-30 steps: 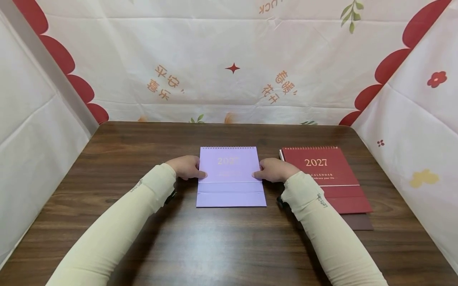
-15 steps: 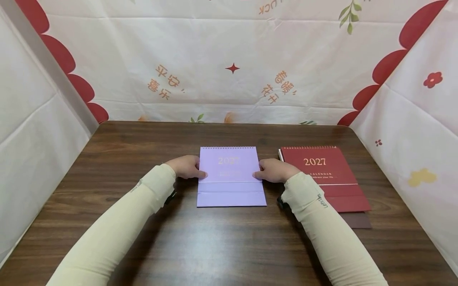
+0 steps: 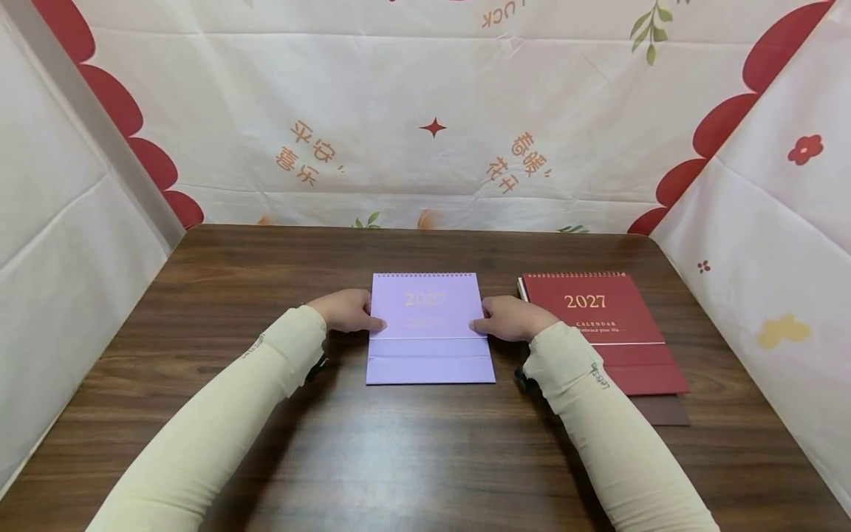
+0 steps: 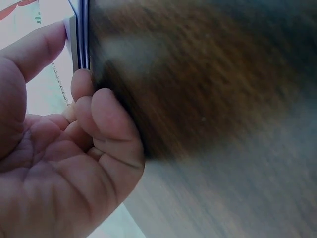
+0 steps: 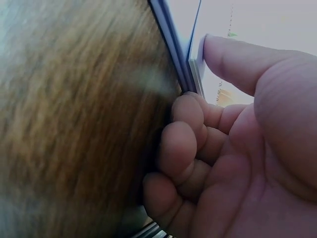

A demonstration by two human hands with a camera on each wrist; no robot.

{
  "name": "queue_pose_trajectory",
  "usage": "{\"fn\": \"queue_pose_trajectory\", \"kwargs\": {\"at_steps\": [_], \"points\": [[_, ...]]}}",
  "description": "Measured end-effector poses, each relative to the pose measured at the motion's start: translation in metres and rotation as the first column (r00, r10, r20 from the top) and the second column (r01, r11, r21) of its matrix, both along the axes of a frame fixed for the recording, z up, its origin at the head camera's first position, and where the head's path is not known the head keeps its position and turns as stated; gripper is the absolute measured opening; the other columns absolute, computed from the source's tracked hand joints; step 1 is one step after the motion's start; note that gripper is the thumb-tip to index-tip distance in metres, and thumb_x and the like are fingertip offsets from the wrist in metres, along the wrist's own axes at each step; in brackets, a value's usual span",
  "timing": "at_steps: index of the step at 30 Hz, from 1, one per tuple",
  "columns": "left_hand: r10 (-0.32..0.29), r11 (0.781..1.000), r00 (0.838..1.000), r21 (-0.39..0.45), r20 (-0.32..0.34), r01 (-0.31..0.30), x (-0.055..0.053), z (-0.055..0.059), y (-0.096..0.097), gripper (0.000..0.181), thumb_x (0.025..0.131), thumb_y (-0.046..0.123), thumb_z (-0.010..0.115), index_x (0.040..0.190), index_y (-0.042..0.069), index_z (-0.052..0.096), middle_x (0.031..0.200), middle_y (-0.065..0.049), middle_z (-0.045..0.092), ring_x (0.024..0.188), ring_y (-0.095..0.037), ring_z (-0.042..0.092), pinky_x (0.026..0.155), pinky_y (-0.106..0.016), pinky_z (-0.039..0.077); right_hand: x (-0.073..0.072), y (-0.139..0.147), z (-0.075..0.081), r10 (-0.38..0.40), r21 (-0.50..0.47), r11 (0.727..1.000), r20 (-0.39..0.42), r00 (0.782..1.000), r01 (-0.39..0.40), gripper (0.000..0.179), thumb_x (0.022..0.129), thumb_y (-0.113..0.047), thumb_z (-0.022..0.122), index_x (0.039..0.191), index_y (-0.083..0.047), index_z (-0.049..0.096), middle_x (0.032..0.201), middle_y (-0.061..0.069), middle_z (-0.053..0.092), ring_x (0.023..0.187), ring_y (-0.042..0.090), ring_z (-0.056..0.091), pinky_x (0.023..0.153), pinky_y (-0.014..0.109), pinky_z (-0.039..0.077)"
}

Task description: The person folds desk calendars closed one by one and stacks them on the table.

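A purple 2027 desk calendar [image 3: 428, 362] lies flat in the middle of the wooden table, its spiral binding along the far edge. My left hand [image 3: 346, 310] pinches its left edge, thumb on the cover and fingers curled at the side. On the opposite edge, my right hand [image 3: 515, 316] grips it the same way. In the left wrist view, the left thumb [image 4: 42, 47] presses on the calendar's top while the fingertips meet its layered edge. The right wrist view has the right thumb [image 5: 237, 59] on the cover, with curled fingers against the side.
A red 2027 calendar [image 3: 631, 377] lies right of the purple one, partly covered by my right forearm. Beneath it a dark brown board [image 3: 665, 411] sticks out. Patterned white cloth [image 3: 399, 89] stands behind the wooden table [image 3: 266, 258] and along both sides.
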State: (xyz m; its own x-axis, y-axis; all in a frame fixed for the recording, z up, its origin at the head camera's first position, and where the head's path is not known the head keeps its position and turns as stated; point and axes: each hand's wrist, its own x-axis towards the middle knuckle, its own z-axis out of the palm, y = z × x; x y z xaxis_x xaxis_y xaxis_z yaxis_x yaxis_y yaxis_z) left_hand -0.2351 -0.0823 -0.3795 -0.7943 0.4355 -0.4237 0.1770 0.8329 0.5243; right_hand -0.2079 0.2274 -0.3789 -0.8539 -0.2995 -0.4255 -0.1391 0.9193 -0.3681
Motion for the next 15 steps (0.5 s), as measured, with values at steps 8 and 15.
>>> {"fn": "queue_pose_trajectory", "kwargs": {"at_steps": [8, 15], "points": [[0.073, 0.997, 0.997, 0.040, -0.040, -0.071, 0.004, -0.005, -0.002, 0.034, 0.088, 0.035, 0.074, 0.085, 0.006, 0.057, 0.071, -0.002, 0.050, 0.068, -0.017, 0.048, 0.061, -0.030, 0.039, 0.000, 0.001, 0.002, -0.044, -0.042, 0.998, -0.029, 0.999, 0.043, 0.029, 0.096, -0.033, 0.062, 0.088, -0.005, 0.059, 0.071, 0.005, 0.052, 0.066, 0.019, 0.050, 0.061, 0.033, 0.040], [0.140, 0.990, 0.953, 0.030, -0.269, -0.137, 0.017, -0.002, 0.006, 0.052, 0.089, 0.040, 0.071, 0.113, -0.004, 0.059, 0.102, -0.016, 0.059, 0.097, -0.031, 0.055, 0.084, -0.043, 0.048, 0.002, -0.008, 0.003, -0.127, -0.104, 0.990, -0.291, 0.948, 0.100, 0.032, 0.095, -0.030, 0.064, 0.108, 0.000, 0.060, 0.089, 0.012, 0.062, 0.082, 0.026, 0.058, 0.075, 0.041, 0.049]]}}
